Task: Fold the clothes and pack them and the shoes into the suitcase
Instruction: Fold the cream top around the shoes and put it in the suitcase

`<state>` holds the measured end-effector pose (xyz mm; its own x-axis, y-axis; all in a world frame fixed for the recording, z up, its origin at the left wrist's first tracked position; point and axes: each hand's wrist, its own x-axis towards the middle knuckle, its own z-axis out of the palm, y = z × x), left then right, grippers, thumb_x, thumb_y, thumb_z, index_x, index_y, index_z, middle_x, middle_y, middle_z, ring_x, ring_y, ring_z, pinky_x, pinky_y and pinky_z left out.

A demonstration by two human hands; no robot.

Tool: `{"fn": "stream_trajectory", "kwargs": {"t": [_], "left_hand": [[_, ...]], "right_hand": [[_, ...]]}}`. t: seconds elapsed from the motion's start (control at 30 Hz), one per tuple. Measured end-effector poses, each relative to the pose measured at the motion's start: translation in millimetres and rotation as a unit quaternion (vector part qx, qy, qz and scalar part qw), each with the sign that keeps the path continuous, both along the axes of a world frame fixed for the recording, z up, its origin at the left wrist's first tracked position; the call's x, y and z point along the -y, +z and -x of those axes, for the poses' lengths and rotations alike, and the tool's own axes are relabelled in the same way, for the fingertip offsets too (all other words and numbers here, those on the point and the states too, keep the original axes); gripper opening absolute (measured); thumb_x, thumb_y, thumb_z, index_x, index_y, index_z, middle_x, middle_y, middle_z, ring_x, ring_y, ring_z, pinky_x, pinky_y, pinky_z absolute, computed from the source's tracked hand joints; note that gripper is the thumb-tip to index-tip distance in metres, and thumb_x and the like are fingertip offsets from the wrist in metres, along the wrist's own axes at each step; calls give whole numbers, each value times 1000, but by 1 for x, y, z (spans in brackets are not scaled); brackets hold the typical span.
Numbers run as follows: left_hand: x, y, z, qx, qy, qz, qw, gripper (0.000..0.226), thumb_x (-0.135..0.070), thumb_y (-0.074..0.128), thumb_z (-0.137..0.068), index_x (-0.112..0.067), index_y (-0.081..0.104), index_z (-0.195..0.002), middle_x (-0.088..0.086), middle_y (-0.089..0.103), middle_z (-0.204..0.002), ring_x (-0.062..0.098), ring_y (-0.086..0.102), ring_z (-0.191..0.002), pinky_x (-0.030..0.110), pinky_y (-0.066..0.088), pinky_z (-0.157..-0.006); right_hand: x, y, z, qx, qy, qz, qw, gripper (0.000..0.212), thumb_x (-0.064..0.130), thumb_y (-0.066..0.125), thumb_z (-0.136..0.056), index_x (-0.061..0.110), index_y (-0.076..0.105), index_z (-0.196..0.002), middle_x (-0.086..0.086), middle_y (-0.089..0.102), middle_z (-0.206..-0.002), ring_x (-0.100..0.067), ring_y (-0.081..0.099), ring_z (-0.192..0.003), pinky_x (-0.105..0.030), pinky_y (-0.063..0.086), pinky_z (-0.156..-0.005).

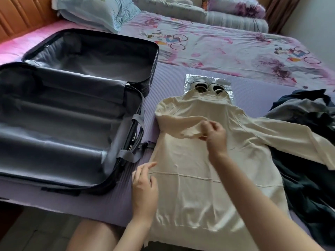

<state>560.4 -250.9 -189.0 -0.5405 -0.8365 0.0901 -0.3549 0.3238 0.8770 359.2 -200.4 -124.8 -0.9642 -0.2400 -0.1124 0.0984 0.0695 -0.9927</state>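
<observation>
Left grip (pixel 145 182) slack, right grip (pixel 215 132) tight on sweater sleeve (pixel 181 126), beside open suitcase (pixel 54 142).

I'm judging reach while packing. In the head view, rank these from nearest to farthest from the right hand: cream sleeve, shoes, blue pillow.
1. cream sleeve: pinched in the right hand itself.
2. shoes: straight ahead, past the garment's neck.
3. blue pillow: far left, by the headboard.

One suitcase (pixel 59 113), one cream hoodie (pixel 197 171), two shoes (pixel 198 85), one clothes heap (pixel 308 180)
</observation>
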Motion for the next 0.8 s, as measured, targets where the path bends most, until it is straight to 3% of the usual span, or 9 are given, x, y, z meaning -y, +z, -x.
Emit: {"fn": "stream_trajectory", "kwargs": {"t": [0.1,0.17,0.23,0.4,0.53,0.67,0.8], "left_hand": [[3,3,28,17,-38,36,998,38,6,47,-88,-20,59,-113,-11,52,-113,5,45,-110,17,34,-93],[8,2,47,22,-58,53,997,38,6,47,-87,-17,59,-115,-7,52,-116,8,46,-113,15,32,-94],[17,1,67,27,-68,61,995,38,6,47,-87,-14,59,-117,-2,53,-118,12,47,-114,15,31,-94],[46,-3,117,59,-72,76,993,36,4,51,-85,-8,57,-119,7,54,-121,23,50,-113,25,35,-98],[65,-10,147,90,-70,70,991,34,-4,56,-88,-8,55,-122,9,52,-123,25,49,-114,35,40,-99],[77,-20,161,115,-84,100,985,31,-9,61,-87,-10,58,-118,6,54,-120,24,49,-110,35,41,-96],[85,-30,159,129,-81,151,977,15,-8,63,-86,-9,68,-100,4,57,-112,22,51,-106,31,41,-88]], "right_hand": [[-38,-13,57,-25,-46,-118,992,11,19,56,-92,11,62,-94,-3,61,-83,-25,58,-86,-35,45,-78],[-60,-33,76,-50,-24,-300,952,33,26,55,-92,7,57,-119,-12,61,-113,-33,51,-114,-37,34,-98],[-74,-51,80,-109,30,-402,909,47,30,56,-91,7,49,-131,-16,50,-132,-34,39,-127,-35,20,-106],[-62,-63,74,-243,122,-411,870,55,40,72,-79,16,56,-126,-9,52,-127,-30,39,-123,-34,23,-106],[-46,-76,70,-306,192,-456,813,35,38,76,-74,21,67,-103,-3,57,-113,-27,46,-110,-41,35,-97],[-49,-84,79,-358,146,-406,828,9,22,72,-80,17,71,-87,-3,65,-90,-28,57,-90,-42,46,-81],[-50,-65,107,-262,92,-291,916,6,18,60,-91,17,66,-92,-6,65,-84,-22,59,-81,-36,47,-75]]}}
